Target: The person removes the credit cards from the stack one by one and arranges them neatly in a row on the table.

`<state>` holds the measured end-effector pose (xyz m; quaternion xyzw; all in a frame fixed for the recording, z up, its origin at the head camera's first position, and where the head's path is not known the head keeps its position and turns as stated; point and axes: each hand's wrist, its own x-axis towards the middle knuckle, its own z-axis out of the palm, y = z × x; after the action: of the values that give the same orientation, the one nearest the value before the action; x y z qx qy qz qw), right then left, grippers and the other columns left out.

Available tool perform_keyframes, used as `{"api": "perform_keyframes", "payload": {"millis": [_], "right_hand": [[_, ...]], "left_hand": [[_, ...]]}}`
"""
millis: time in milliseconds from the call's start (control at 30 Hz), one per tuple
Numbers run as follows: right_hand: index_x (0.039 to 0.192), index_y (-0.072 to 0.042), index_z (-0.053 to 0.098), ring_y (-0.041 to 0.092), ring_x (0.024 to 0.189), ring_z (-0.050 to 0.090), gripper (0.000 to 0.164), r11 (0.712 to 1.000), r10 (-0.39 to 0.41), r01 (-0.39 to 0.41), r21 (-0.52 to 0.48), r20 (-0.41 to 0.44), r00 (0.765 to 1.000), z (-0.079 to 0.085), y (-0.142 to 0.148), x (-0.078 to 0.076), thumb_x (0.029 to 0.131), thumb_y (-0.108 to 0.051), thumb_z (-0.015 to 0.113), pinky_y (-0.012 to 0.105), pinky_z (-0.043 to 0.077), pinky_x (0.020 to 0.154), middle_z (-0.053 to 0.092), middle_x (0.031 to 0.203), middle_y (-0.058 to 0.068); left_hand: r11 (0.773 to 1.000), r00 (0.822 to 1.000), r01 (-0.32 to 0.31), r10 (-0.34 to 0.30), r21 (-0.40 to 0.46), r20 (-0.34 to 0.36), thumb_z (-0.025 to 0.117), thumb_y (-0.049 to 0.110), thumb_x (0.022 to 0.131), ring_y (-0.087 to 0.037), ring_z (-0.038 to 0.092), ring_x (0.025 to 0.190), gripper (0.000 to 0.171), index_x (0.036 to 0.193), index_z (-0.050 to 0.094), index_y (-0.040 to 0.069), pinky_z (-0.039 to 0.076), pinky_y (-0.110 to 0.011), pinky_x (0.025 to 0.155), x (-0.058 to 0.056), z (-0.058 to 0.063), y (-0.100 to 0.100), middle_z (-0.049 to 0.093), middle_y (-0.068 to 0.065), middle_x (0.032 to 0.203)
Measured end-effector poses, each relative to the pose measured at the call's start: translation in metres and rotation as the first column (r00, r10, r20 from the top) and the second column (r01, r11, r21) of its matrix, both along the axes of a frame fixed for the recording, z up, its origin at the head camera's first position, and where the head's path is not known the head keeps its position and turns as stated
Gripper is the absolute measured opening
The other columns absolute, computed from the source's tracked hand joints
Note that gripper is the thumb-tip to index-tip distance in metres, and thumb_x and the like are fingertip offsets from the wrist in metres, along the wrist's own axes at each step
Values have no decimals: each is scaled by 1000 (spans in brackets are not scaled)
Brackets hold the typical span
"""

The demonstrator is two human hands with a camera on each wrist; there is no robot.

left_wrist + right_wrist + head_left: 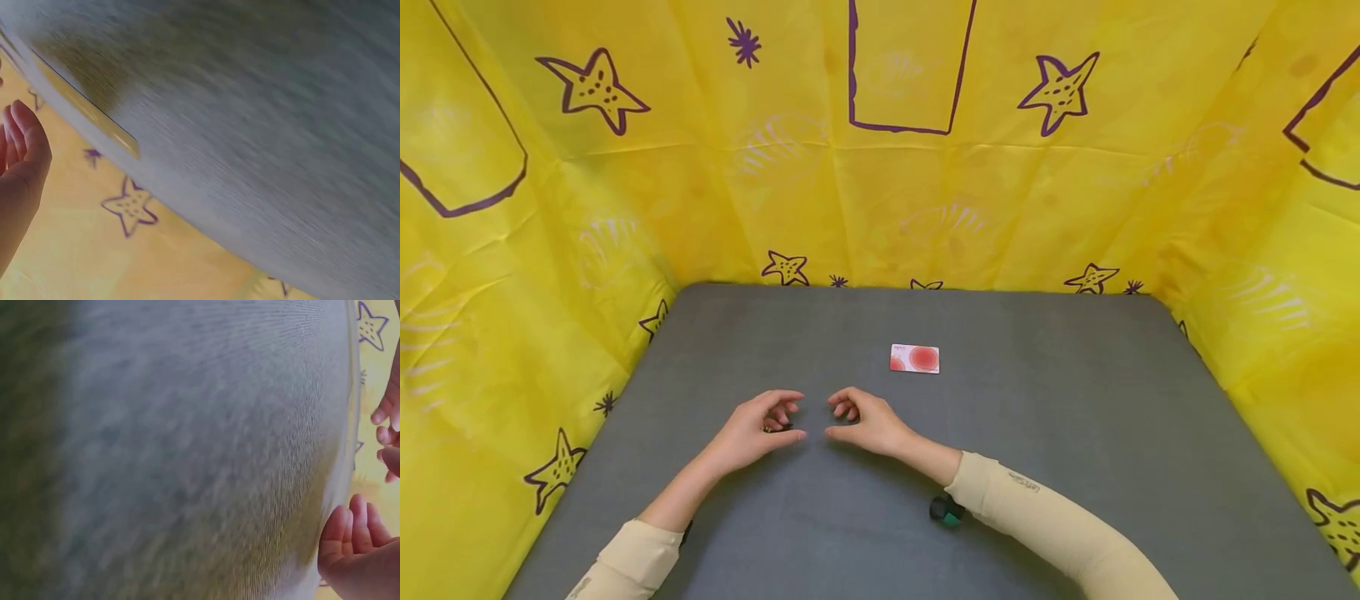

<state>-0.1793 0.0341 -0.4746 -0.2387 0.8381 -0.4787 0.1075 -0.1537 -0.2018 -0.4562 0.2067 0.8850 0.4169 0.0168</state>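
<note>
In the head view a small white card with red circles (914, 358) lies flat on the grey table (1060, 400), a little beyond the hands. My left hand (754, 429) and right hand (874, 423) face each other above the table, fingertips apart, with a narrow gap between them. Both have loosely bent fingers and hold nothing. Of the two, the right hand is nearer to the card. At the left edge of the left wrist view the left hand (25, 156) shows only in part. The right hand (359, 547) appears at lower right in the right wrist view.
Yellow cloth walls (880, 208) with purple starfish drawings stand around the table's back and sides. A dark wrist device (946, 510) sits by the right cuff. In the left wrist view a thin glossy strip (94, 109) lies on the table; what it is I cannot tell.
</note>
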Motion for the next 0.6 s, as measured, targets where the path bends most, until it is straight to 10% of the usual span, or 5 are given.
{"api": "perform_keyframes", "payload": {"millis": [600], "right_hand": [[118,-8,62,11,82,57,41,998,-67,68,-16,58,996,1,43,1,83,-21,78,24,46,69,64,98,0]], "left_hand": [[998,999,-14,10,69,54,82,11,79,-20,59,87,51,123,60,-2,53,-28,74,-11,-2,59,64,-12,101]]}}
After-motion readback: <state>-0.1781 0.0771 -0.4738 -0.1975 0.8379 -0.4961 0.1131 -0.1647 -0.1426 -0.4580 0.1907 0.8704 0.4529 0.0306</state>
